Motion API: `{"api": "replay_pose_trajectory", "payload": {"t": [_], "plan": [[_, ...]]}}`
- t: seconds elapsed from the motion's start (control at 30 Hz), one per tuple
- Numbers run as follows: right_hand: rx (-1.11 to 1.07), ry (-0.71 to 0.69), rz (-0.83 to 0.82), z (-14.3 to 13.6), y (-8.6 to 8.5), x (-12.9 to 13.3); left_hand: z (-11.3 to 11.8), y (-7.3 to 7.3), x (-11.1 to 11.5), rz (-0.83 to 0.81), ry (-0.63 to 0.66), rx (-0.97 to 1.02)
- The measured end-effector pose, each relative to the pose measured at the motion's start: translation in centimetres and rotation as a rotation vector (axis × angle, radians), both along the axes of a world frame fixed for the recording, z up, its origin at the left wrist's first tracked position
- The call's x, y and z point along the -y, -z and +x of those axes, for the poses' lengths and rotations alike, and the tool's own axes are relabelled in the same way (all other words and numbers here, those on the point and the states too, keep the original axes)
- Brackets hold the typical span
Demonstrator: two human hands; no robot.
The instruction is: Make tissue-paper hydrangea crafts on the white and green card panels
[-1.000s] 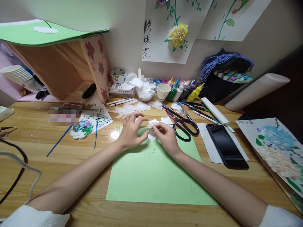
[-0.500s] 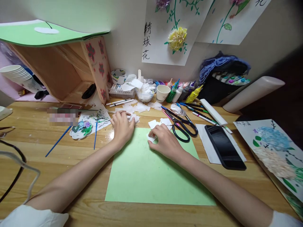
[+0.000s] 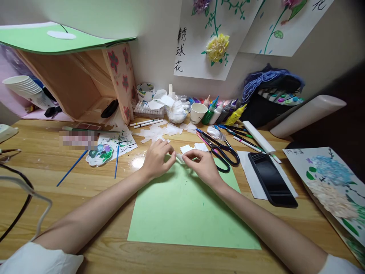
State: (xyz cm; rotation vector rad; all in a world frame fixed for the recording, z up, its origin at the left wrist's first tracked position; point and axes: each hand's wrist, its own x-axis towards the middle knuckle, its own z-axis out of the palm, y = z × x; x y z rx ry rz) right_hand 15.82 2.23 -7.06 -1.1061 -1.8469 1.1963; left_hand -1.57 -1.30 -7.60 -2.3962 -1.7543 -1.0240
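A small piece of white paper point(image 3: 180, 158) is held up between my hands, above the far edge of a light green sheet point(image 3: 194, 213). My right hand point(image 3: 203, 166) pinches its right side between thumb and forefinger. On the other side, my left hand point(image 3: 158, 160) is closed, with thumb and forefinger together at the paper's left edge. The fingers partly hide the piece. Just beyond my right hand lie white paper squares point(image 3: 186, 148), and black-handled scissors point(image 3: 225, 156) rest to its right. Loose paper scraps point(image 3: 154, 133) are scattered beyond my left hand.
A phone point(image 3: 272, 179) lies on white paper at the right, near a flower picture point(image 3: 330, 182). Paint bottles point(image 3: 211, 113), a paper cup point(image 3: 199, 112) and a bowl of scraps point(image 3: 176, 112) line the wall. Brushes and a paint palette point(image 3: 99, 155) lie left.
My left hand has left the paper scraps and moved right and nearer, up to the piece in my right hand. The right hand has lifted that piece slightly; the view has shifted a little.
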Motion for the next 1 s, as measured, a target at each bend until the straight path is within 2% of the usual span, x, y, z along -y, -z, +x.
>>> {"api": "replay_pose_trajectory", "payload": {"t": [0.13, 0.27, 0.5, 1.0], "plan": [[-0.255, 0.031, -0.303, -0.4, 0.8, -0.1, 0.5, -0.2, 0.4, 0.039, 0.084, -0.020], [-0.404, -0.004, -0.432, -0.7, 1.5, 0.0, 0.7, -0.1, 0.4, 0.058, 0.065, -0.033], [-0.423, 0.001, -0.463, -0.6, 1.7, 0.0, 0.5, 0.0, 0.3, 0.043, 0.015, -0.015], [-0.343, 0.043, -0.484, -0.7, 1.5, -0.1, 0.5, 0.2, 0.3, 0.066, 0.032, -0.004]]}}
